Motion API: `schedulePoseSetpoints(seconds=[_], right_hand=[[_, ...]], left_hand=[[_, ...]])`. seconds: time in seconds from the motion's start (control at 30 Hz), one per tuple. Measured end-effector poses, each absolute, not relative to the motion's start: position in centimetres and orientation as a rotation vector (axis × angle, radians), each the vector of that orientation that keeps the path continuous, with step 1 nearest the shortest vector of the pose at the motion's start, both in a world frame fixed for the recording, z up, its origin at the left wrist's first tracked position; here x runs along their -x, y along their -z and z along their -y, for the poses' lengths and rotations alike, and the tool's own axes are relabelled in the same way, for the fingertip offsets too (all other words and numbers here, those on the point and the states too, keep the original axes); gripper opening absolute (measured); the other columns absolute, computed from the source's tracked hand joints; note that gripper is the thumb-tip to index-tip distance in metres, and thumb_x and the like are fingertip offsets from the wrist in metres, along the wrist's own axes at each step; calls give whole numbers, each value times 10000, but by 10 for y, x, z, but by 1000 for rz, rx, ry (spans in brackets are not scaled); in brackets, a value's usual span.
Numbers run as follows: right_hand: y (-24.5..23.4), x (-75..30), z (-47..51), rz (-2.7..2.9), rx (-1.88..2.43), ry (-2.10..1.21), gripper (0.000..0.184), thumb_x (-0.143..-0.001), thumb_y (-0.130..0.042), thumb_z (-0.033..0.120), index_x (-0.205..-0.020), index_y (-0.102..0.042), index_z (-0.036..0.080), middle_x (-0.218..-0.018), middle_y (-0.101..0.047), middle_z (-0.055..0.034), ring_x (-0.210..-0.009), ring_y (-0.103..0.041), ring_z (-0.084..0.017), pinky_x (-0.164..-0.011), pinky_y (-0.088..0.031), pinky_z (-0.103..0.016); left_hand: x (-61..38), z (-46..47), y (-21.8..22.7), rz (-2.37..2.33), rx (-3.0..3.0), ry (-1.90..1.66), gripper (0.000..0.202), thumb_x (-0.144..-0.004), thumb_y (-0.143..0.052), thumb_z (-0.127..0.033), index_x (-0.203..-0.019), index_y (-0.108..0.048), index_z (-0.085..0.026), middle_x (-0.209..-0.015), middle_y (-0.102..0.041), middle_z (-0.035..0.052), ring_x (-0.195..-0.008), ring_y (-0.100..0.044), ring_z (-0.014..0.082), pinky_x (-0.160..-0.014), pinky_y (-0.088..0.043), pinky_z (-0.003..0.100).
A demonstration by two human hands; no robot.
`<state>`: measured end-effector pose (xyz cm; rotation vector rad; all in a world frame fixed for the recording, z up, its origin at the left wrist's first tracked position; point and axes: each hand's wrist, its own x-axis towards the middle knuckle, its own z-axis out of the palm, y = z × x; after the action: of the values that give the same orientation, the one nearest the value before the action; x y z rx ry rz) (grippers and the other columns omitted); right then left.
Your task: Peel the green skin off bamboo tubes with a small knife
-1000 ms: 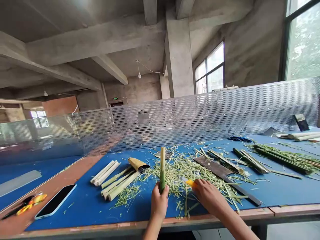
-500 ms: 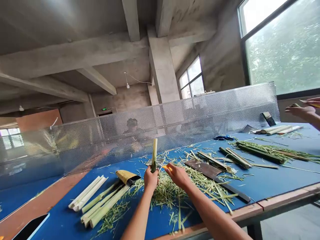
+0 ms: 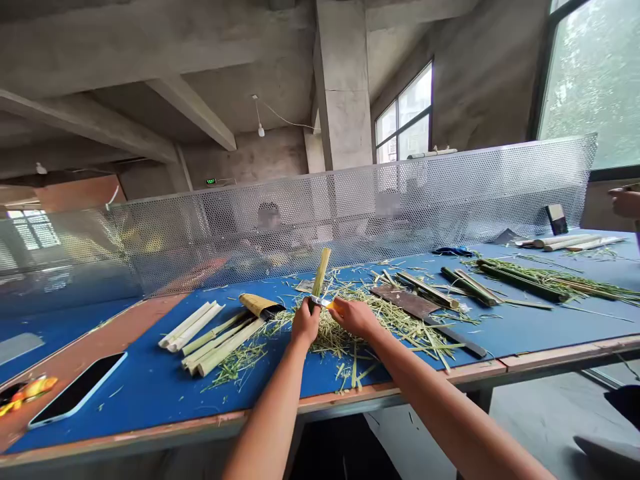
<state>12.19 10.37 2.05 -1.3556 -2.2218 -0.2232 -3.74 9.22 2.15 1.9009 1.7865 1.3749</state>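
Observation:
My left hand is closed round the lower end of a green bamboo stick that points up and tilts a little right. My right hand grips a small yellow-handled knife, whose blade lies against the stick just above my left fist. Both hands hover over a heap of green shavings on the blue table mat. A bundle of pale peeled sticks lies to the left of my hands.
A dark cleaver lies right of the shavings, with more bamboo stalks beyond. A phone rests near the left table edge. A perforated metal screen backs the table. Another person's hand shows at far right.
My hands moved away from the table edge, and the right hand brought the knife up to the stick. The stick went from upright to tilted right. The camera view shifted.

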Motion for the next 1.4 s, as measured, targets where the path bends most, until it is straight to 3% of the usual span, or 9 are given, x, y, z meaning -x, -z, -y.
schedulePoseSetpoints(seconds=[0.27,0.47,0.7,1.1,1.4], right_hand=[[-13,-122,-112,2248,1389,273,541,-899,-254,605,-968,-619,212,-786,-679,-89,-690,-616,-194,-593,-340,-242],[-15,-117,-114,2240,1464,296,618,-883,-221,651,-984,-626,195,-821,-684,-117,-733,-634,-217,-624,-377,-265],[-12,-120,-113,2214,1464,276,574,-910,-216,601,-987,-609,190,-837,-682,-105,-743,-638,-201,-623,-391,-256],[-17,-122,-105,2262,1474,271,576,-895,-251,621,-1014,-620,195,-858,-683,-104,-786,-641,-210,-650,-401,-254],[-16,-121,-105,2245,1471,246,565,-901,-247,608,-994,-621,194,-829,-683,-99,-745,-643,-205,-615,-393,-246]], left_hand=[[38,-98,-14,-1802,-1941,-1388,108,-801,-532,-255,-887,-551,-192,-783,-649,41,-657,-576,152,-564,-350,217],[36,-99,-17,-1856,-1928,-1314,180,-834,-478,-305,-886,-581,-166,-773,-648,73,-662,-573,177,-562,-345,239],[38,-102,-16,-1708,-1979,-1288,300,-830,-479,-439,-890,-576,-162,-756,-630,57,-655,-560,165,-562,-341,234],[42,-98,-12,-1627,-1992,-1337,183,-797,-518,-341,-893,-556,-190,-774,-621,27,-634,-538,145,-559,-345,230],[40,-100,-12,-1697,-1978,-1375,326,-794,-506,-509,-795,-550,-186,-663,-588,13,-561,-508,133,-532,-305,227]])
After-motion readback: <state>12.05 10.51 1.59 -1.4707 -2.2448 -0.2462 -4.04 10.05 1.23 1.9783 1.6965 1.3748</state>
